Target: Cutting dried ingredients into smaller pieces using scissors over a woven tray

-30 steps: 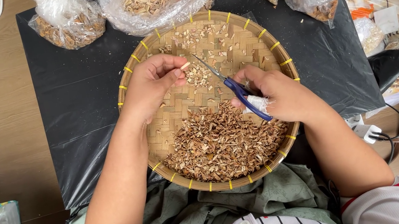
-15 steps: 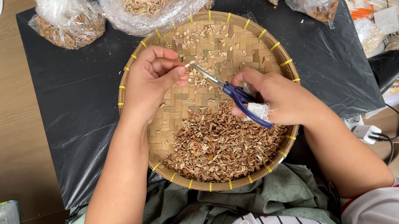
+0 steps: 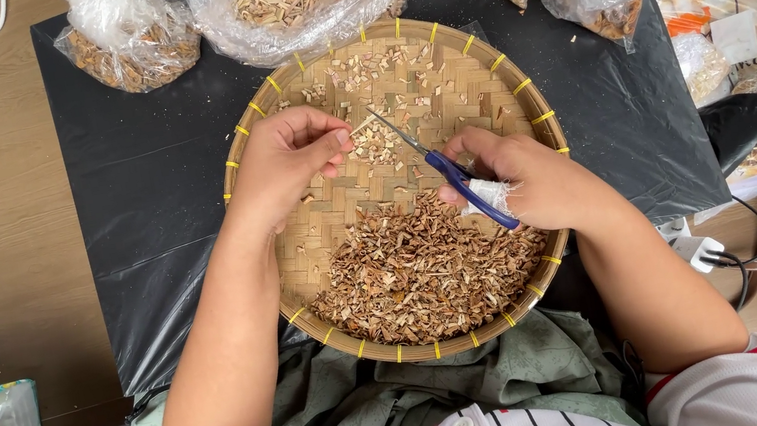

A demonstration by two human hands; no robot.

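Your scissors (image 3: 443,169) slant tip-up-left over the tray (image 3: 520,84); right hand (image 3: 521,182) grips them, left hand (image 3: 284,157) pinches a sliver (image 3: 361,127).

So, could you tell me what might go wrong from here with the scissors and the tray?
The scissors point their blade tips close to the left hand, whose fingertips pinch a thin strip, so a snip could nick a finger. Cut bits already lie on the black sheet beyond the woven tray, so more may scatter. The chip pile crowds the near rim and could spill.
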